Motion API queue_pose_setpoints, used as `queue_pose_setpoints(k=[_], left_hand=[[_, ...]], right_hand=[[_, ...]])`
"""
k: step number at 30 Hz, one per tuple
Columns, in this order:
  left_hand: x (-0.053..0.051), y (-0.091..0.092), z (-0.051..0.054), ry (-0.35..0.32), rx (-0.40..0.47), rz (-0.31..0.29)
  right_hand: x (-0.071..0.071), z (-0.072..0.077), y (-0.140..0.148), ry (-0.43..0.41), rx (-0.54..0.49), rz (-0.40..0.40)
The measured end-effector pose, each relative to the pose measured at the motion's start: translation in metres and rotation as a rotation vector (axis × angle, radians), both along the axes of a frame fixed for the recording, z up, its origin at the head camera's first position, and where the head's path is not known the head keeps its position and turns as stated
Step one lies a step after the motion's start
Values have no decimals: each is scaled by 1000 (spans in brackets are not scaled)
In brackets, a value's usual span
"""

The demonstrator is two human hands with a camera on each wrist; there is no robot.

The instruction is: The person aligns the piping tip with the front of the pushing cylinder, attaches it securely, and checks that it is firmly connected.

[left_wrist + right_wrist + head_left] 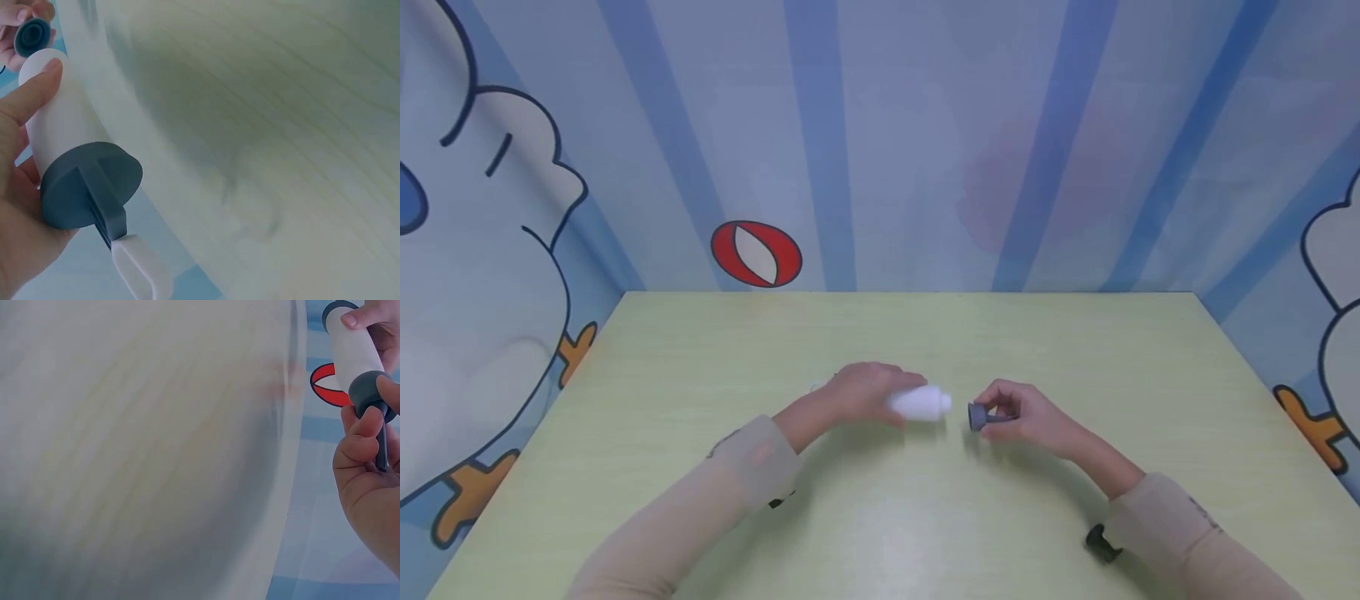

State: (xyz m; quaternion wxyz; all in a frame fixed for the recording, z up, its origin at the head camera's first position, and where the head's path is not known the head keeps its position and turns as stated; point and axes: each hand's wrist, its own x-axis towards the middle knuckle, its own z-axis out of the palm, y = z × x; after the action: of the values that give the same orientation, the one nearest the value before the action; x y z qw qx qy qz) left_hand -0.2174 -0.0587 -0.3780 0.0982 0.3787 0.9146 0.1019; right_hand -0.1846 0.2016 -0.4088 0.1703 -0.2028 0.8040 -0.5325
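Note:
My left hand [868, 392] grips a white bottle [919, 403] lying sideways above the table, its narrow neck toward the right. In the left wrist view the bottle [62, 112] has a dark grey base [94, 181] with a strap and a white loop [140, 269]. Across a small gap, my right hand [1030, 417] pinches a dark grey cap [977, 417] with a thin stem-like part, its hollow side facing the bottle. The right wrist view shows the cap [369, 390] between thumb and fingers, overlapping the bottle's end from that angle.
A pale yellow-green table [887, 333] lies under both hands. Behind it stands a blue striped backdrop [917, 150] with a red and white oval [756, 254] and cartoon figures at the sides. Small black items [1102, 543] show by both sleeves.

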Motion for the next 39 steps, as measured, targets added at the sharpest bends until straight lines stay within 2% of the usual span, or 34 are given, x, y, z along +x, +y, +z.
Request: queue_pose_setpoints(k=[11, 29, 34, 39], left_hand=[[13, 0, 1, 24, 56, -76], [23, -1, -2, -5, 101, -44], [25, -3, -2, 58, 100, -56], [26, -4, -6, 173, 105, -82]], right_hand=[[-1, 4, -10, 43, -8, 46], [2, 6, -20, 69, -13, 71], [4, 8, -20, 35, -17, 81], [4, 8, -19, 1, -43, 107]])
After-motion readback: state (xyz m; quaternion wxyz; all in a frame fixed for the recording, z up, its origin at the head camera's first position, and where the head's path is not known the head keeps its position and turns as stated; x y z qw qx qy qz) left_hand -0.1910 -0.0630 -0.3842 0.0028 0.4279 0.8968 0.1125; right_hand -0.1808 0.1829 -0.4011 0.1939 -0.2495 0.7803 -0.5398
